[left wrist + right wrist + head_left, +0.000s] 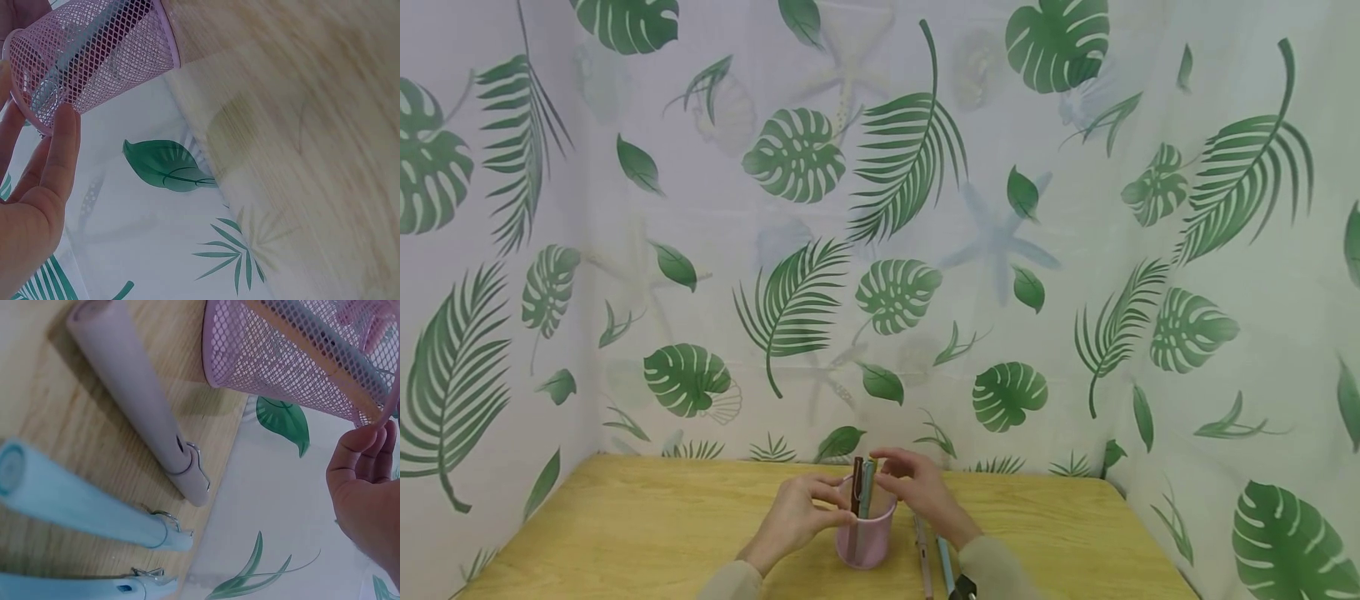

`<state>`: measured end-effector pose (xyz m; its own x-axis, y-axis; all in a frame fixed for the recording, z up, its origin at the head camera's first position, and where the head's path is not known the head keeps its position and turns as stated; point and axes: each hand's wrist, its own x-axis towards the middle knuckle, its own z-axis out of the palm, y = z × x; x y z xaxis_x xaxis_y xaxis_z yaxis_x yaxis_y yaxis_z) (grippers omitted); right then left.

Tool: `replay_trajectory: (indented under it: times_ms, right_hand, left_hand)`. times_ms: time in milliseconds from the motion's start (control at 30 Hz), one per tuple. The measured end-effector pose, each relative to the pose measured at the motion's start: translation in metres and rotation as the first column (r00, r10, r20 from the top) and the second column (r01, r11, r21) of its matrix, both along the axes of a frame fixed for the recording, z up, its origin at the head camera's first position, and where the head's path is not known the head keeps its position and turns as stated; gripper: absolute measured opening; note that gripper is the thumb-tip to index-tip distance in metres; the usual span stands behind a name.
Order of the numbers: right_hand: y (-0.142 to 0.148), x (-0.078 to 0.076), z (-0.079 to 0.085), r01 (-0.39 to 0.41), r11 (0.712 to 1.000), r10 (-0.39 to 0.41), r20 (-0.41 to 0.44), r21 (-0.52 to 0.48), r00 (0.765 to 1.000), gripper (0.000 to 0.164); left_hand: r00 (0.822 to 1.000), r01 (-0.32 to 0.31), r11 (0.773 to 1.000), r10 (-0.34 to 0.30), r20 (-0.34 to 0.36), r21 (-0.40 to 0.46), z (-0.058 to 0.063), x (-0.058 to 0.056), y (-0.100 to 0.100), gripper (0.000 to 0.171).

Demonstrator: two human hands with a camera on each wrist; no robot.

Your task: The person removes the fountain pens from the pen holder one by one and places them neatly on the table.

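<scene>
A pink mesh pen cup (867, 546) stands on the table between both hands. Out of its top stick a dark brown pen (857, 479), a teal pen (867, 492) and a yellow-tipped one (874, 461). My left hand (805, 512) grips the cup at its rim, thumb at the front, fingertips against the mesh (106, 62) in the left wrist view. The right hand (921, 487) is at the opposite side of the rim, bent fingers (362, 450) beside the top of an orange pen (319, 356) seen through the mesh; I cannot tell whether they pinch it.
Right of the cup, a mauve pen (140, 406) and a light blue pen (87, 503) lie on the wooden table (685, 525). Another light blue pen (69, 587) lies beside them in the right wrist view. A leaf-patterned sheet (925, 342) hangs behind the table.
</scene>
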<state>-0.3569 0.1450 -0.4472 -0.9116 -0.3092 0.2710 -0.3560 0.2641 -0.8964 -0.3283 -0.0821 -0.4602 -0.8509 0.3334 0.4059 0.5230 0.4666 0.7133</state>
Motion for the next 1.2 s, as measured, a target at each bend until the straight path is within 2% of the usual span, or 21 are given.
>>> replay_trajectory:
  times_ms: [267, 533, 833, 967, 1200]
  right_hand:
    - [-0.005, 0.001, 0.002, 0.029, 0.999, -0.029, 0.013, 0.026, 0.999, 0.03]
    - [-0.006, 0.021, 0.023, 0.019, 1.0, -0.019, 0.022, -0.009, 1.0, 0.025]
    - [0.0, 0.0, -0.004, -0.023, 0.999, 0.023, 0.017, -0.033, 1.0, 0.029]
    - [0.002, 0.001, -0.005, -0.042, 0.999, 0.042, 0.0, -0.028, 0.999, 0.033]
    - [0.002, 0.004, -0.004, -0.027, 0.999, 0.028, -0.007, 0.038, 1.0, 0.034]
  left_hand:
    - [1.0, 0.008, 1.0, -0.008, 0.021, 0.007, 0.0, 0.0, 0.0, 0.012]
    - [1.0, 0.014, 1.0, -0.014, 0.019, 0.004, 0.0, 0.0, 0.0, 0.016]
    - [1.0, 0.005, 1.0, -0.005, 0.017, 0.013, -0.001, 0.0, -0.001, 0.015]
    - [1.0, 0.012, 1.0, -0.013, 0.019, 0.022, -0.002, 0.0, -0.001, 0.016]
    - [0.999, 0.016, 0.999, -0.017, 0.044, 0.031, -0.002, -0.001, 0.0, 0.013]
